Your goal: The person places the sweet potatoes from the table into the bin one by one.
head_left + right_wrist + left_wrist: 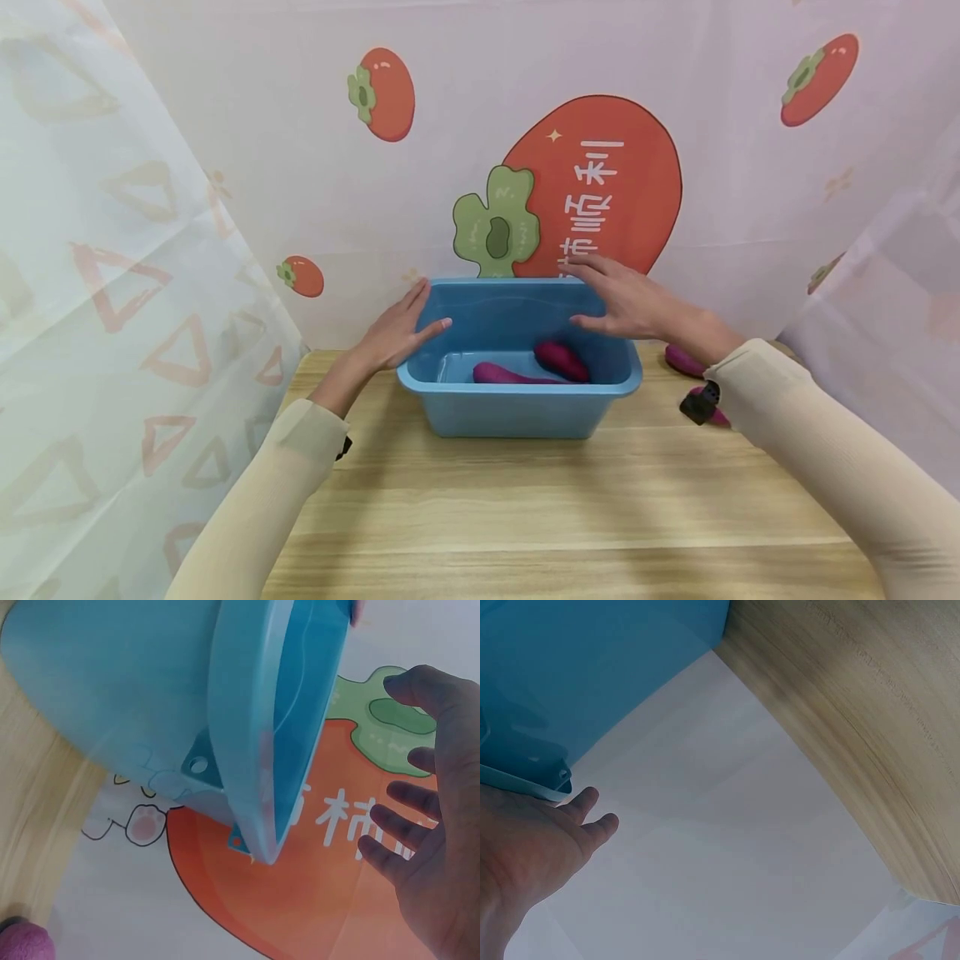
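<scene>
A blue plastic basin stands on the table with two purple eggplant-like objects inside, one long and one plumper. The left hand rests at the basin's left rim, fingers extended and thumb toward the opening; in the left wrist view the hand lies against the rim's outer edge. Above the basin's right side, the right hand has its fingers spread and holds nothing. The right wrist view shows this hand apart from the basin, fingers slightly bent.
Two more purple objects lie on the wooden table right of the basin, one farther back and one partly behind the right wrist's camera. White cloth with persimmon prints rises behind the table and along both sides.
</scene>
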Demonstrator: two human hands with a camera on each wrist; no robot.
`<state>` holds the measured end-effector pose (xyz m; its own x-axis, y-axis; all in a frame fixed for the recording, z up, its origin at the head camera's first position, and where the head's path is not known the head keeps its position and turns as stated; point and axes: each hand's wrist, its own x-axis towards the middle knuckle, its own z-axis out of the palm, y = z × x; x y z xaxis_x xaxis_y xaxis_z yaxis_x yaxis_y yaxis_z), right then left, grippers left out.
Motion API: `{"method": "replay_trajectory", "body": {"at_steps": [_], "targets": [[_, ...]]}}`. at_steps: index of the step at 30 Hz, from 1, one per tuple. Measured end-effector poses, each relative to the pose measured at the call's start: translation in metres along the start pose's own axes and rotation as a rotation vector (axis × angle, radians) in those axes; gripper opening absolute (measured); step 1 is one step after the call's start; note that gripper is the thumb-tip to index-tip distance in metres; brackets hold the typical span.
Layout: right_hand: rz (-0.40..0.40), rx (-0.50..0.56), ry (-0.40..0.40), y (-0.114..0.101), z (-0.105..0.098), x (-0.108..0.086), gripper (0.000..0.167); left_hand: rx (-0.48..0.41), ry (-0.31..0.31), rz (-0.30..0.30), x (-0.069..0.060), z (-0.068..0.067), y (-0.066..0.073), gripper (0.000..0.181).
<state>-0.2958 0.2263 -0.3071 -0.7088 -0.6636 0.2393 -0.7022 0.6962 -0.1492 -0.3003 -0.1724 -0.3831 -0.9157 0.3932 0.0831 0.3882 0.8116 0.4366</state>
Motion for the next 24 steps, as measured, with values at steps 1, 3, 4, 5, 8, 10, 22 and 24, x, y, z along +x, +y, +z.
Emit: {"method": "replay_trajectory", "body": {"at_steps": [1, 3, 4, 5, 8, 10, 22, 24], "targets": [[0.005, 0.0, 0.0, 0.0, 0.0, -0.001, 0.088, 0.0, 0.0, 0.001, 0.0, 0.0, 0.0, 0.096], [0.016, 0.0, 0.002, 0.001, -0.001, -0.002, 0.088, 0.004, -0.001, 0.003, 0.0, 0.0, -0.001, 0.096], [0.019, 0.0, 0.002, 0.002, -0.001, -0.003, 0.088, 0.003, -0.001, 0.002, 0.0, 0.001, -0.001, 0.096], [0.021, 0.0, 0.001, 0.003, -0.001, -0.003, 0.088, 0.002, -0.001, 0.002, 0.0, 0.0, -0.001, 0.096], [0.026, -0.003, 0.003, 0.005, -0.001, -0.006, 0.088, 0.001, -0.002, 0.001, 0.0, 0.0, 0.0, 0.096], [0.03, -0.007, 0.004, 0.007, -0.002, -0.008, 0.088, -0.001, -0.004, -0.001, 0.0, 0.0, 0.0, 0.096], [0.032, 0.002, 0.024, 0.017, -0.002, -0.022, 0.085, 0.001, -0.005, -0.004, 0.001, 0.0, 0.0, 0.095], [0.026, 0.005, 0.032, 0.019, -0.002, -0.024, 0.085, 0.002, -0.005, -0.004, 0.0, 0.0, 0.0, 0.095]]}}
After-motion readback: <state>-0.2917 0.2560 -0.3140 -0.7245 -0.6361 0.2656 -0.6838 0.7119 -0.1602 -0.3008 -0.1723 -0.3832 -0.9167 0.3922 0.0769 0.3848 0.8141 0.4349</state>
